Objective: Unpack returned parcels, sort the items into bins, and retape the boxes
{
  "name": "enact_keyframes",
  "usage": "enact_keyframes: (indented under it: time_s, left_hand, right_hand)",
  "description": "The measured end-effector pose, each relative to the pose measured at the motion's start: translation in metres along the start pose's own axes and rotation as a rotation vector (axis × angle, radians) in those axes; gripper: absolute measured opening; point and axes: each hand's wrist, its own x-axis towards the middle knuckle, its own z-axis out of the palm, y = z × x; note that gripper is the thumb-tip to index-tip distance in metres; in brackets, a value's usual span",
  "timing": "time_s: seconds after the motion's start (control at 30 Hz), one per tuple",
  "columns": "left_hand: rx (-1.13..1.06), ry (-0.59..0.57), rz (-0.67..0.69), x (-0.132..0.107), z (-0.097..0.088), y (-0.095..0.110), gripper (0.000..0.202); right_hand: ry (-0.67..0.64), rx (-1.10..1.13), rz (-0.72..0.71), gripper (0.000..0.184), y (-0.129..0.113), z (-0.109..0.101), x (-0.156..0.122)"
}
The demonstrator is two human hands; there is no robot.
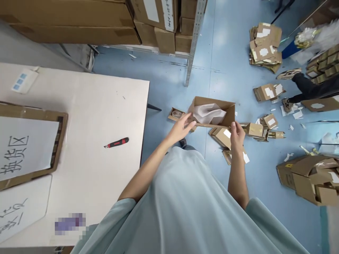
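I hold an open cardboard box (227, 107) in front of me, above the blue floor. White wrapping paper (209, 113) fills its inside. My left hand (182, 127) grips the near edge of the box at its left corner, fingers curled on the rim and touching the paper. At the right corner of that edge, my right hand (236, 135) is closed on the rim. My light blue shirt fills the bottom of the view.
A white table (87, 106) stands to my left with a red and black utility knife (117, 143) and cardboard signs (26, 144). Small boxes (265, 44) and paper scraps litter the floor. Shelving with cartons (164, 24) is ahead. Another person's legs (304, 86) are at right.
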Motion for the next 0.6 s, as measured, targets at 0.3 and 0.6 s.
enact_keyframes:
  time_s: [0.3,0.6]
  left_hand:
    - [0.076,-0.104,-0.105,0.041,0.029,-0.012,0.055]
    - [0.017,0.302,-0.206,-0.024,-0.020,-0.018,0.041]
  right_hand:
    - [0.014,-0.123,0.072,0.095,0.052,-0.016,0.046]
    - [-0.422,-0.041,-0.096,0.084,-0.002,0.066,0.065]
